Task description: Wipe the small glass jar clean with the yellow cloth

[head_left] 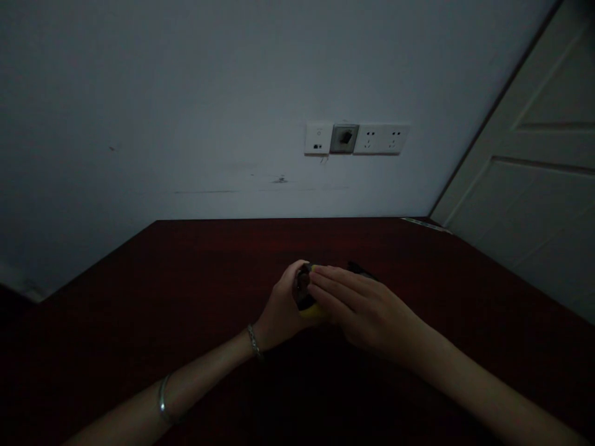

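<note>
Both hands meet over the middle of a dark red table [186,279]. My left hand [281,310] is curled around a small yellow and black object [307,297], which I cannot identify in the dim light. My right hand [360,306] lies over that object from the right, its fingers stretched forward and resting on its top. A thin dark thing [360,268] pokes out on the table just behind my right hand. My left arm wears a bracelet at the wrist and a bangle further up.
A white wall rises behind the table, with a row of sockets and a switch [356,138] above the table's far edge. A pale door [534,186] stands at the right. The room is dim.
</note>
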`<move>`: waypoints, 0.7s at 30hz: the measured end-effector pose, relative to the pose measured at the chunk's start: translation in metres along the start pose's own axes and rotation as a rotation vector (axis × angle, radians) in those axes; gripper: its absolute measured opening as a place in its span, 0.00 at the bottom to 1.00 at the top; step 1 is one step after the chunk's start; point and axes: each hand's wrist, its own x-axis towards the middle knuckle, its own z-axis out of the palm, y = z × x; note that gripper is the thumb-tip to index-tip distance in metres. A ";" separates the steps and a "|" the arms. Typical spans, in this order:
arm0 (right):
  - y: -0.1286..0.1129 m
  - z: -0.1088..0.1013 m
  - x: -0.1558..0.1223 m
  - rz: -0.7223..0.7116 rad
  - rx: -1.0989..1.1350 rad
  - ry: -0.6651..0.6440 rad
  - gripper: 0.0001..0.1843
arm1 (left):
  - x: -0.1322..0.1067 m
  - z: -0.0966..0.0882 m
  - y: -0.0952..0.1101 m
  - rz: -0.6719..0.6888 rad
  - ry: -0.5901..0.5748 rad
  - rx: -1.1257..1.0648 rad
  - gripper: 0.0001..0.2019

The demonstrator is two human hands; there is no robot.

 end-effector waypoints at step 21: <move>-0.010 -0.002 0.007 -0.156 0.178 0.079 0.15 | 0.014 -0.005 -0.010 -0.250 0.045 -0.401 0.29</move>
